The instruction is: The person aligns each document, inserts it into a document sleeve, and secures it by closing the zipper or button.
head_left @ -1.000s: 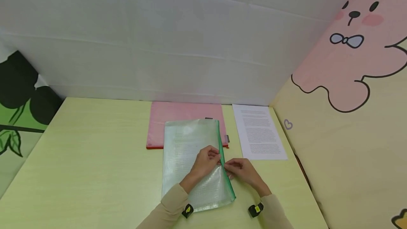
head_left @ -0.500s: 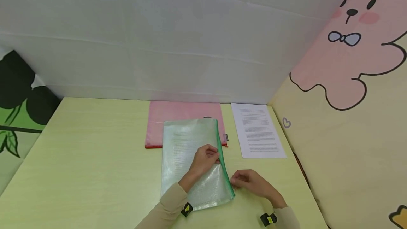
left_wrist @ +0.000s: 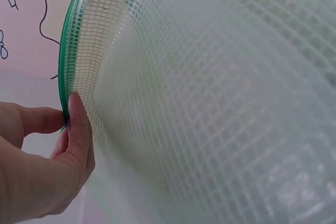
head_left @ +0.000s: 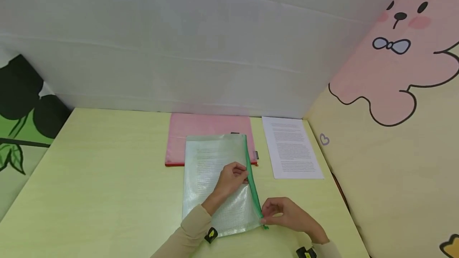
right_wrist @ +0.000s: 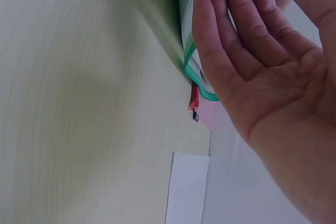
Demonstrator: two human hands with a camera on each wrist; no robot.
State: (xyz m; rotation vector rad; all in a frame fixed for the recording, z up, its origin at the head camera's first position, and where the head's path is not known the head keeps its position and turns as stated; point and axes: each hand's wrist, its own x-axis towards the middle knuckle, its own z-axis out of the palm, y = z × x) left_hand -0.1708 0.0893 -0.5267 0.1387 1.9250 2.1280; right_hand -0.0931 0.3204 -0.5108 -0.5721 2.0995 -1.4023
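Note:
A clear mesh zip pouch (head_left: 211, 182) with a green zipper edge (head_left: 253, 188) lies in front of me, and printed text shows through it. My left hand (head_left: 231, 179) pinches the green edge about halfway along; in the left wrist view its thumb and forefinger meet on the green zipper (left_wrist: 63, 66), and the mesh side bulges. Down at the near right corner, my right hand (head_left: 288, 215) has thumb and fingertips together at the zipper's end. In the right wrist view its fingers bend towards green material at the top, and the zipper edge curves open behind them.
A pink zip pouch (head_left: 208, 124) with a red zipper lies partly under the mesh pouch, at the back of the table (head_left: 118, 170). To its right is a printed paper sheet (head_left: 294, 148). A white wall stands behind, and a patterned wall on the right.
My right hand has slid along the green edge, away from my left hand, to the near right corner. The left hand keeps its pinch in the same place.

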